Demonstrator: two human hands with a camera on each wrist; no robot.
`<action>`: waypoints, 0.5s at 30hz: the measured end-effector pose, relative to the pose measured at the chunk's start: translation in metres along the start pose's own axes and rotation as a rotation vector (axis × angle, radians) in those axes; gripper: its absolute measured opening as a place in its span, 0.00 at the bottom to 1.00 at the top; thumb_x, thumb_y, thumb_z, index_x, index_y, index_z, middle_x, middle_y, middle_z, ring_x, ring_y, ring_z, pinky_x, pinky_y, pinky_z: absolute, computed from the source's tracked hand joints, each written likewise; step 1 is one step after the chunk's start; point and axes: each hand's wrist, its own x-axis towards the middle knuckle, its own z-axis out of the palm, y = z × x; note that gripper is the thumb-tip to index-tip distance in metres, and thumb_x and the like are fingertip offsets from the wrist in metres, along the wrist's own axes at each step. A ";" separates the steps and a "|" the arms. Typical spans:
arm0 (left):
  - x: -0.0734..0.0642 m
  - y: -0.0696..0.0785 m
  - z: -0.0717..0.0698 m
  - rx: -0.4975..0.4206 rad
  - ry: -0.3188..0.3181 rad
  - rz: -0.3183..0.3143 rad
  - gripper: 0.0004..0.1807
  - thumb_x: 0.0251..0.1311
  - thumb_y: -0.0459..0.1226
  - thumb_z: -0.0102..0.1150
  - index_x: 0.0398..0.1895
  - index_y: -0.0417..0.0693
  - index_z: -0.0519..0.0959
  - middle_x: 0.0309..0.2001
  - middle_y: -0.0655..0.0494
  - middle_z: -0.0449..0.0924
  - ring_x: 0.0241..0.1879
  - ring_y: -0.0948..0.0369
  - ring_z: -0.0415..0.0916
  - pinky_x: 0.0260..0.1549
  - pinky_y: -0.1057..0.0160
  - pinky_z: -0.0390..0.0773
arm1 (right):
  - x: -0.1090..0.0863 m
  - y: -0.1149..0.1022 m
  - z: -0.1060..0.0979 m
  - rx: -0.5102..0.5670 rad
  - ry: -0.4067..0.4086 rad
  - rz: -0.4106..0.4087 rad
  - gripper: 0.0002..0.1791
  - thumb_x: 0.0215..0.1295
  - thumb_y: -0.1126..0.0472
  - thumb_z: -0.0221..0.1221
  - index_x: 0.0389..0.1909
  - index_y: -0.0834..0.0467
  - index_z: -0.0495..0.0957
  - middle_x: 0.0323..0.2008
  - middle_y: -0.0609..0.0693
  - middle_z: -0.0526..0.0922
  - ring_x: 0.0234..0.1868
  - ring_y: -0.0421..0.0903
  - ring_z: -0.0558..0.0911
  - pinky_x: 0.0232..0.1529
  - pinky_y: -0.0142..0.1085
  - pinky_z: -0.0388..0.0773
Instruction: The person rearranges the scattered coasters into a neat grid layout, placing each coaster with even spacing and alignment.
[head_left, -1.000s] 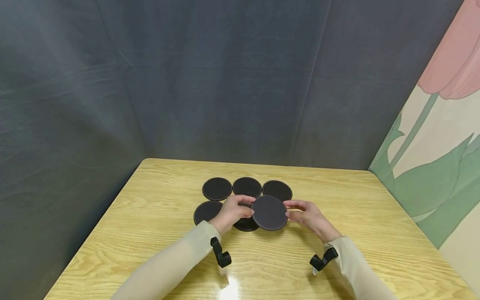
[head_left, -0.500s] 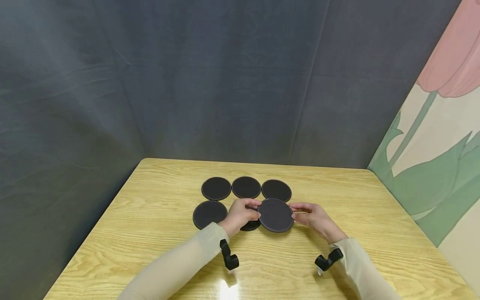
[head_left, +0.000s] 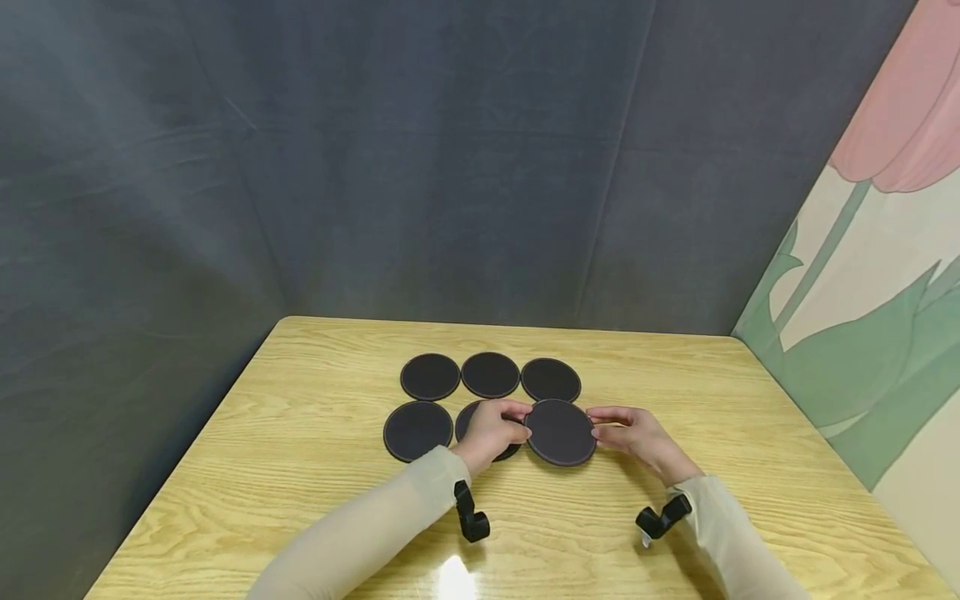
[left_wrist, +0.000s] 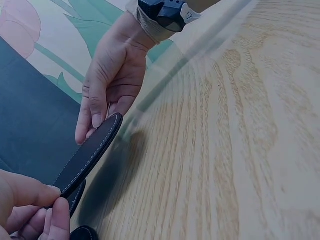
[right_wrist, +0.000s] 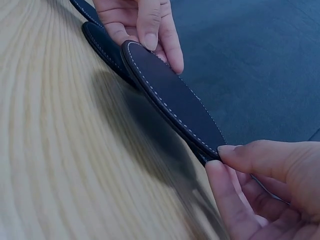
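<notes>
A round black coaster (head_left: 562,433) with pale stitching round its rim hangs tilted above the table, its shadow below it in both wrist views. My left hand (head_left: 491,432) pinches its left edge between thumb and fingers. At the opposite edge, my right hand (right_wrist: 280,185) pinches it with thumb and index finger. Under my left hand lies another black coaster (head_left: 465,421), partly covered by that hand. To its left rests a further coaster (head_left: 417,431). Behind them three coasters form a row: left (head_left: 430,377), middle (head_left: 491,375) and right (head_left: 551,380).
The wooden table (head_left: 315,500) has a dark grey curtain (head_left: 450,167) at its back and left. On the right stands a wall (head_left: 885,333) painted with a pink tulip. Black camera mounts sit on both wrists.
Both hands have carried the held coaster to the right, to a spot in front of the back row's right coaster. More of the two front coasters on the table now shows.
</notes>
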 end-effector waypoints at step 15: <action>0.005 -0.002 0.010 0.064 0.019 0.010 0.21 0.48 0.22 0.63 0.49 0.39 0.83 0.40 0.49 0.79 0.29 0.64 0.75 0.26 0.69 0.76 | 0.000 0.002 -0.007 0.024 0.006 0.040 0.27 0.63 0.73 0.59 0.61 0.81 0.64 0.43 0.46 0.81 0.40 0.35 0.84 0.45 0.30 0.82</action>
